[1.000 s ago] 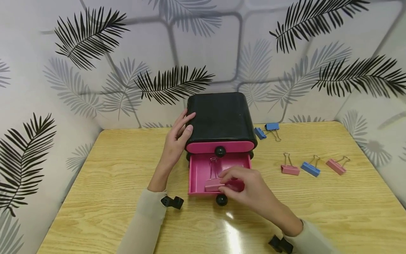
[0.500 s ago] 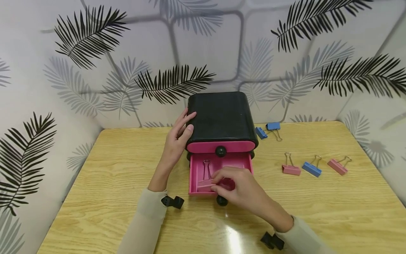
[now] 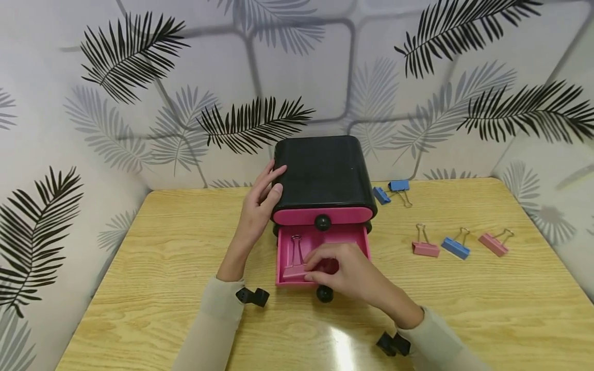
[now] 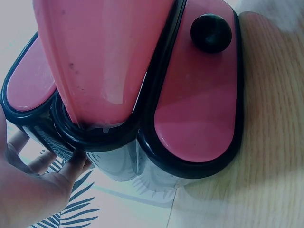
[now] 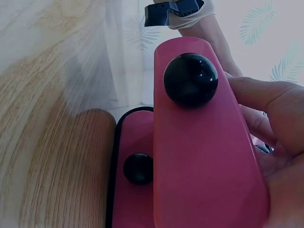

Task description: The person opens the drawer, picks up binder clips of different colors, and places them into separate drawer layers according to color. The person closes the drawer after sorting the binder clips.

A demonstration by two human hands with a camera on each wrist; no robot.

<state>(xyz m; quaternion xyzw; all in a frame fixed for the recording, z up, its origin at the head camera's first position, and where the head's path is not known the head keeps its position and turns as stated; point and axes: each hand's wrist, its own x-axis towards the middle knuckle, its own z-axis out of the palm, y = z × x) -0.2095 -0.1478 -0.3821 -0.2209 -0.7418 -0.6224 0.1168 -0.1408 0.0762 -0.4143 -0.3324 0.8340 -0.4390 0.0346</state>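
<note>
A black drawer unit (image 3: 320, 172) with pink drawer fronts stands against the wall. Its middle drawer (image 3: 341, 236) is pulled out. Inside, near the drawer's front left corner, lies a pink binder clip (image 3: 293, 272) with its wire handle pointing back. My right hand (image 3: 348, 270) reaches over the drawer front and pinches the right end of that clip between thumb and fingers. In the right wrist view the drawer front (image 5: 204, 152) hides the clip. My left hand (image 3: 257, 206) rests against the unit's left side, thumb and fingers spread along its upper edge.
On the table right of the unit lie a pink binder clip (image 3: 425, 249), a blue one (image 3: 456, 248) and another pink one (image 3: 493, 243). Two blue clips (image 3: 398, 185) lie farther back beside the unit. A round black knob (image 3: 325, 293) sticks out from the open drawer.
My right hand has moved left inside the drawer, shifting the pink binder clip toward the left wall. My left hand has stayed on the unit's side.
</note>
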